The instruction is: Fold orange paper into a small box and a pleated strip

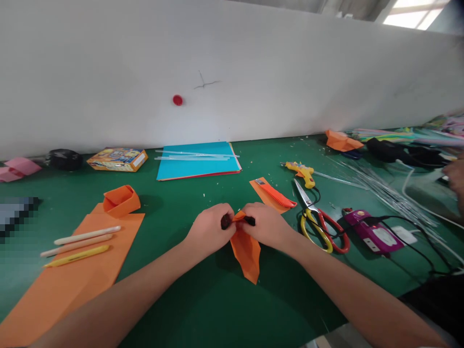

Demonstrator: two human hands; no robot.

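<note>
In the middle of the green table, my left hand (213,226) and my right hand (268,226) meet, both pinching the top of a creased piece of orange paper (246,253). Its lower end hangs down to a point below my fingers. Dark patches show at the fingers of each hand; what they are I cannot make out. Just beyond my right hand, an orange utility knife (277,192) rests on a small orange paper strip (260,192). Scissors (314,217) with one yellow and one red handle lie to the right of it.
At left, three pens, one a yellow pen (78,256), and a folded orange paper ring (122,200) lie on orange sheets (68,290). Blue paper (195,166) is at the back. Rightward are a yellow glue gun (302,173), a purple power strip (373,232) with cables, and another person's hand (456,181).
</note>
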